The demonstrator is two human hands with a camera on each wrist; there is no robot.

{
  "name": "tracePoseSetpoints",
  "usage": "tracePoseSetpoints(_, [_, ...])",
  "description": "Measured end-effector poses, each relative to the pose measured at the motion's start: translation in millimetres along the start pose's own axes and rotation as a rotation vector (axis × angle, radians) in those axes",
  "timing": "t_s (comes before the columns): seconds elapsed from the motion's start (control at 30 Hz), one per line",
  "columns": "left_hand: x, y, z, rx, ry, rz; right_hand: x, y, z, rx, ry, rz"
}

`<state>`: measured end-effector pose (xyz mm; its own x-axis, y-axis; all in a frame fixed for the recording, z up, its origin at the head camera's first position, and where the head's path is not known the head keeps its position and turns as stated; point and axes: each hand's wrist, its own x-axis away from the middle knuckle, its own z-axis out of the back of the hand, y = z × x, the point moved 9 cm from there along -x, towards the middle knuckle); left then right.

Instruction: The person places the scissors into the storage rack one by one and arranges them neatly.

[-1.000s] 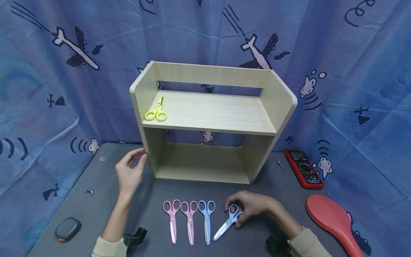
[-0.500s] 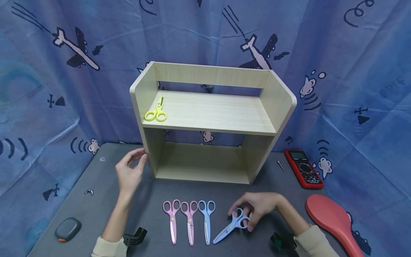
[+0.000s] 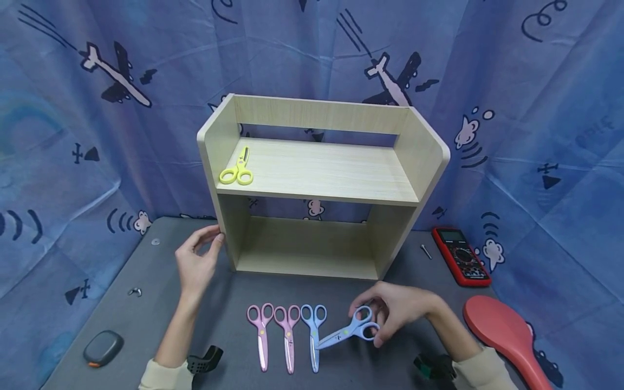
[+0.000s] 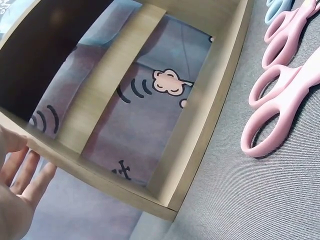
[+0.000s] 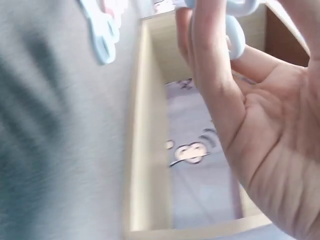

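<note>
My right hand (image 3: 400,309) pinches blue scissors (image 3: 343,333) by their handle loops above the grey tabletop. Their blades point left, and the tip overlaps the blades of other blue scissors (image 3: 313,330); contact cannot be told. In the right wrist view the fingers partly hide the held scissors' blue loops (image 5: 236,37). My left hand (image 3: 197,260) touches the left side panel of a pale wooden shelf (image 3: 312,238) with thumb and fingertips. Two pink scissors, one (image 3: 287,333) beside the other (image 3: 261,330), lie left of the blue ones. Yellow scissors (image 3: 239,169) lie on the upper board's left end.
Right of the shelf lie a small screw (image 3: 426,251), a red multimeter (image 3: 462,257) and a red paddle-shaped item (image 3: 502,325). To the left are a wing nut (image 3: 135,291), a washer (image 3: 155,241) and a dark rounded device (image 3: 103,348). Blue printed cloth (image 3: 312,49) hangs behind.
The right hand has drawn the blue scissors slightly rightward and turned them so their blades lie flatter, pointing left. The left hand and the shelf have stayed put.
</note>
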<state>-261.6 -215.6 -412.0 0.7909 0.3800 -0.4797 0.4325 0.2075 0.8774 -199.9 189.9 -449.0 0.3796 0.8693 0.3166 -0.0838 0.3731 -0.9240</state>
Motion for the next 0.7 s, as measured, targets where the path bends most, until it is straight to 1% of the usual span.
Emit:
tracePoseSetpoints(0.2, [0.7, -1.3, -0.1, 0.001, 0.001, 0.002, 7.8, -46.8, 7.6, 0.124, 0.147, 0.157])
tracePoseSetpoints(0.37, [0.5, -1.2, -0.1, 0.005, 0.004, 0.002, 15.5, -87.0, 17.5, 0.211, 0.307, 0.238])
tracePoseSetpoints(0.5, [0.2, -0.1, -0.1, -0.006, 0.008, 0.004, 20.7, -120.8, 25.6, 0.313, 0.431, 0.307])
tracePoseSetpoints(0.63, [0.1, -0.1, 0.1, -0.003, 0.008, 0.008, 24.9, -153.8, 32.9, 0.389, 0.517, 0.394])
tracePoseSetpoints(0.7, [0.1, 0.1, 0.0, -0.005, 0.007, 0.009, 25.5, -168.8, 36.0, 0.418, 0.544, 0.438])
